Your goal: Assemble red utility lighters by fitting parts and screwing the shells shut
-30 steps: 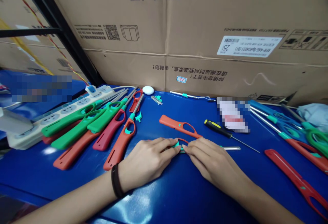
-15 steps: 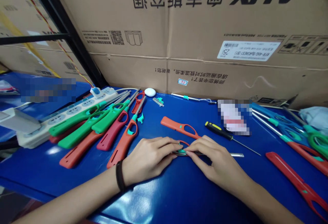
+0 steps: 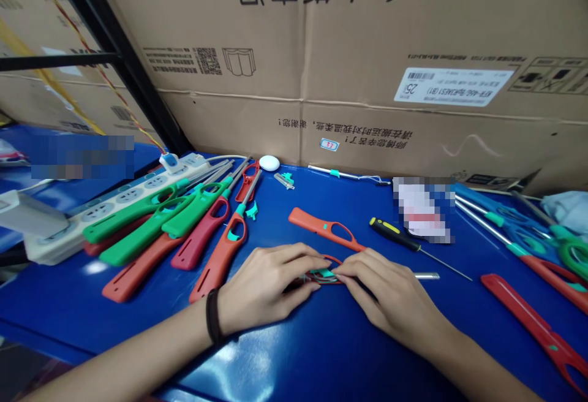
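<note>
Both hands hold a long-nosed lighter (image 3: 325, 276) low over the blue table, its shell apparently open with green and grey inner parts showing. My left hand (image 3: 275, 282) is closed round its left end, hiding most of that part. The fingertips of my right hand (image 3: 386, 288) pinch it by the green piece, and the metal tip (image 3: 427, 276) sticks out past that hand. Just beyond the fingers lies an orange half shell (image 3: 309, 222) with a finger loop. A black and yellow screwdriver (image 3: 390, 231) rests to the right of it.
Several finished-looking lighters (image 3: 220, 256) lie at left against a white power strip (image 3: 126, 198). A red shell (image 3: 519, 307) and more lighter parts (image 3: 546, 267) are at right. Small green pieces (image 3: 252, 210) lie loose. A cardboard box (image 3: 349, 46) stands along the back.
The fingers have shifted slightly apart on the lighter, so more of its green and grey inside shows. The view has tilted a little; the other things lie as before.
</note>
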Available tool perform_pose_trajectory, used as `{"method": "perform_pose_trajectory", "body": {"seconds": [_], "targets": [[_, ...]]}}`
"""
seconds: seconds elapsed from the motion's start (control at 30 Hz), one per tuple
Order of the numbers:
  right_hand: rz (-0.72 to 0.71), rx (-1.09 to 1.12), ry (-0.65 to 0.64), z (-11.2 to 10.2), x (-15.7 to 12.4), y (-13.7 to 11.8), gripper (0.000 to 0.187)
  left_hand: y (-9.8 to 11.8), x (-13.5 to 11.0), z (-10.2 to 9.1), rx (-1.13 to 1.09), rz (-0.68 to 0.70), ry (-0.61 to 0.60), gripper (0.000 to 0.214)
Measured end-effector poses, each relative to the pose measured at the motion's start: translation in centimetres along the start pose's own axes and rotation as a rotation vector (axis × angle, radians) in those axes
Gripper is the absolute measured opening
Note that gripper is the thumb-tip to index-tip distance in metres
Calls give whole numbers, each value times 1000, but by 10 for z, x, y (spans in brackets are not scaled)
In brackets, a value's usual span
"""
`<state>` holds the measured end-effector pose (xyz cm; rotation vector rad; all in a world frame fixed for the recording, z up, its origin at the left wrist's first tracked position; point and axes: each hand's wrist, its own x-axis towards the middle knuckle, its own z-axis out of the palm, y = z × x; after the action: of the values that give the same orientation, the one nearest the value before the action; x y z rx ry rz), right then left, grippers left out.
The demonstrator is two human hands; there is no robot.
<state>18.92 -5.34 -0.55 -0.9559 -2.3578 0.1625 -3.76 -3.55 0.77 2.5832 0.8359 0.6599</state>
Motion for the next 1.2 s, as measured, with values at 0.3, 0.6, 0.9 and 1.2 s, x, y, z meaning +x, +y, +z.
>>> {"method": "perform_pose_trajectory", "body": {"seconds": [0.3,0.6,0.9,1.2], "targets": [[-100,-186,-116,-4,1,-5,22,-1,-2,2,122,49,-9,25],[130,88,-153,-11,1,-5,18,1,-3,3,199,61,-20,24],[197,195,-99,-11,0,1,17,1,-2,1,208,88,-24,21],[51,23,-98,-26,0,3,14,0,-3,2,220,105,-15,21]]}}
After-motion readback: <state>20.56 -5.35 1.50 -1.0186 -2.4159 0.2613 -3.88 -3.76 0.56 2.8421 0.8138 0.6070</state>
